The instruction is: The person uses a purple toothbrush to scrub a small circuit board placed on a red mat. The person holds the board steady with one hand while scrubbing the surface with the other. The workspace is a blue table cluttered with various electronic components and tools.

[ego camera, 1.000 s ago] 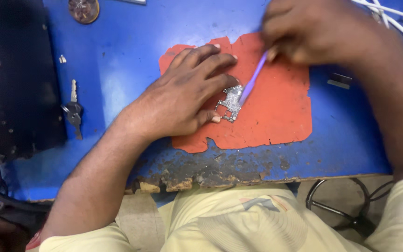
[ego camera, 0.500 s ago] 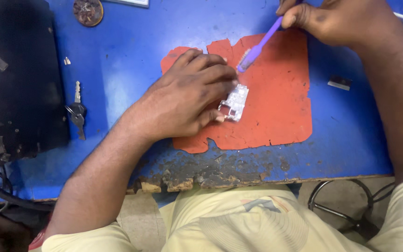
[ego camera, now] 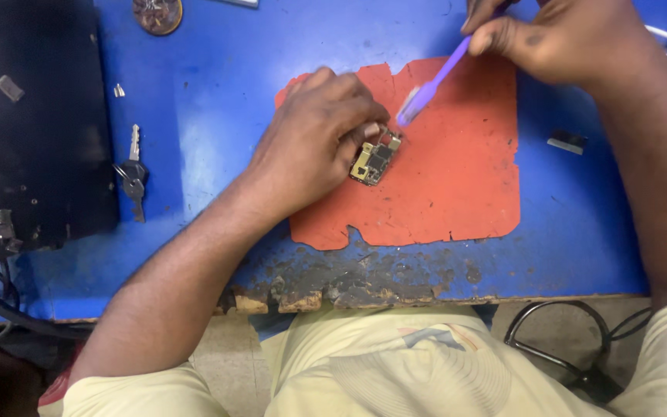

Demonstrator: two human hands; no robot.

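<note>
While the left hand [ego camera: 314, 143] pins a small circuit board [ego camera: 376, 158] flat near the middle of the torn orange mat [ego camera: 441, 193], the right hand [ego camera: 557, 38] grips a purple brush [ego camera: 430, 89], bristles just above the board. Bare mat lies open toward its ragged right edge; keys [ego camera: 133, 174] sit well left of it.

Circuit boards [ego camera: 376, 159]: one
Purple brushes [ego camera: 431, 86]: one
Orange mats [ego camera: 457, 177]: one
Keys [ego camera: 133, 171]: one bunch
Hands: two [ego camera: 314, 147] [ego camera: 553, 38]
</note>
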